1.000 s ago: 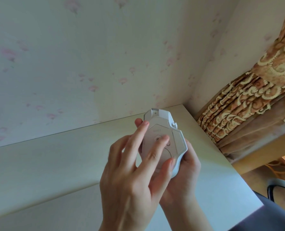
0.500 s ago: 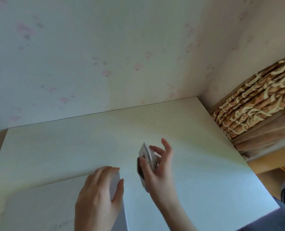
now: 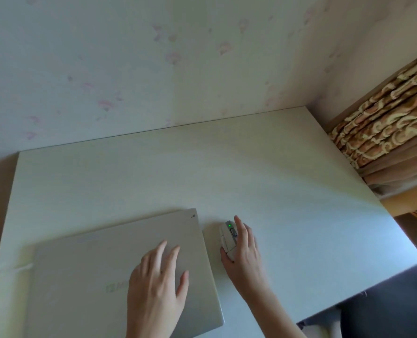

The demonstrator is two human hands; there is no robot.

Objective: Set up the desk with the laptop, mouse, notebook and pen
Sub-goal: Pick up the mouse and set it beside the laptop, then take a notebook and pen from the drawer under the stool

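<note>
From the head camera, the closed laptop (image 3: 119,272) lies flat on the table (image 3: 288,181), near the front edge. The left hand (image 3: 157,286) rests on its lid with the fingers spread flat and holds nothing. The mouse (image 3: 228,236) sits on the table just beside the laptop, on its right side. A small green light shows on it. The right hand (image 3: 242,250) is wrapped around the mouse, with the fingers curled over it. To do this step well, I think the right hand should make sure the mouse sits flat and close by, then let go gently. No notebook or pen can be seen.
</note>
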